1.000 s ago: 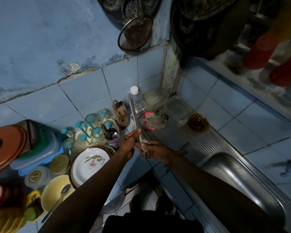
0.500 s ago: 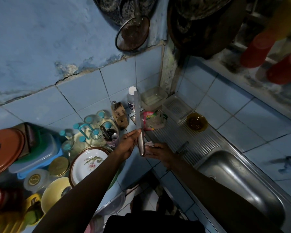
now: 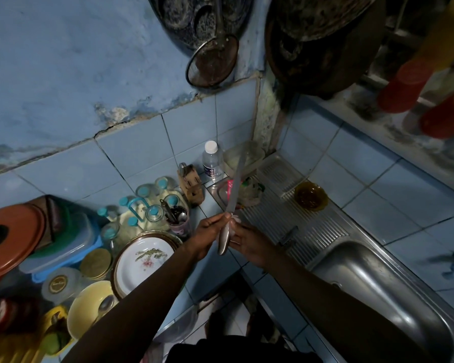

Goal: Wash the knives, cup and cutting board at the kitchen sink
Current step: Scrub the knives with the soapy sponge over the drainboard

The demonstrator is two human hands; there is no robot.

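A person stood at a tiled kitchen corner with a long knife held up between both hands, just left of the steel draining board and well short of the sink basin at lower right. The left hand gripped the knife where the blade meets the metal handle, its fingers curled round that neck. The right hand sat on the other side of the handle, touching it, with something pale and soapy-looking pinched at its fingertips; whether this was a sponge or foam could not be told.

The knife's long axis ran nearly upright in the head view, tilted slightly right: handle end low, between the two palms, and blade rising away from the person toward the clear plastic bottle and the tub against the wall. The blade therefore lay beyond the fingers of both hands, farther from the body, with the right hand the nearer one to the sink. By the look of it, the scrubbing of this knife was under way, and a rinse would call for swinging it rightward and down to the basin, the edge kept pointing away.

No cup or cutting board for washing could be picked out with certainty. On the tabletop to the left stood a flowered plate, a yellow bowl with a spoon, lidded jars and a knife block; a small amber bowl rested on the draining board.
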